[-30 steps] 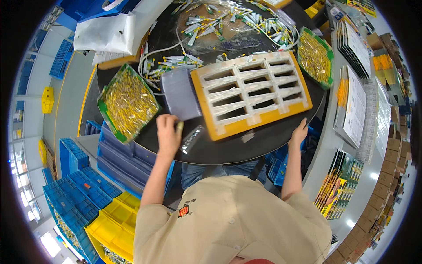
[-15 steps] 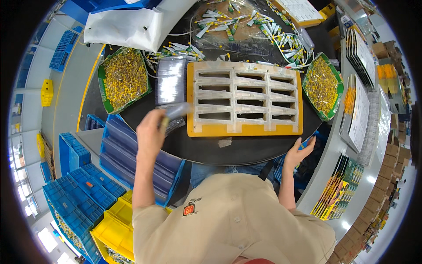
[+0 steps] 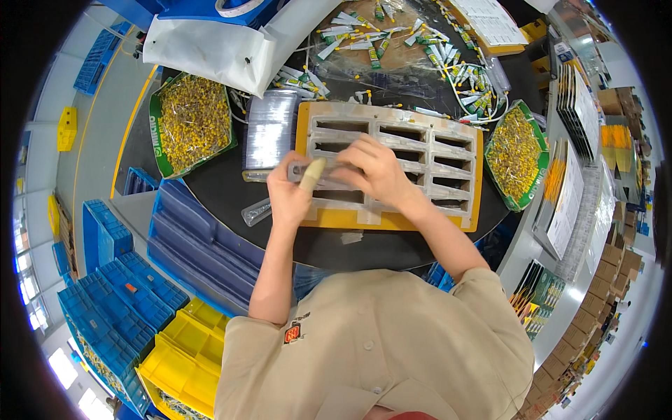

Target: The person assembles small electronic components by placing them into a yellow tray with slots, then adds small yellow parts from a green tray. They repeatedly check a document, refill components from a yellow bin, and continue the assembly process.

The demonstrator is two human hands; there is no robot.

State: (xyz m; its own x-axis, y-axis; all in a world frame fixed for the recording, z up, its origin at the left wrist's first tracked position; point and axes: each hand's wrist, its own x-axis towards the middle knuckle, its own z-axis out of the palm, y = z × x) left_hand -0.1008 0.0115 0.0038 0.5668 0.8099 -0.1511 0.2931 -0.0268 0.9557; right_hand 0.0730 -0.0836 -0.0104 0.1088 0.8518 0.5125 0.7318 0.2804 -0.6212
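My left hand [image 3: 288,196] is closed on a small clear plastic blister shell [image 3: 298,170], and its thumb wears a tan finger cot [image 3: 313,175]. My right hand [image 3: 380,171] meets it with bent fingers at the shell's other end; blur hides their exact grip. Both hands are over the left part of a white slotted frame [image 3: 423,150] on a yellow board [image 3: 389,220]. Beside my left hand stands a stack of clear plastic shells [image 3: 271,126]. One loose clear shell [image 3: 256,213] lies on the black table below that stack.
Green-edged boxes of yellow-capped pieces stand left [image 3: 193,126] and right [image 3: 516,150]. Small tubes with yellow tips [image 3: 374,54] are scattered at the back. A blue crate with dark trays [image 3: 203,238] sits left of my body. Printed cards [image 3: 558,196] line the grey right-hand shelf.
My left hand has carried the clear shell rightward over the frame. My right hand has come up from the table's right edge to join it.
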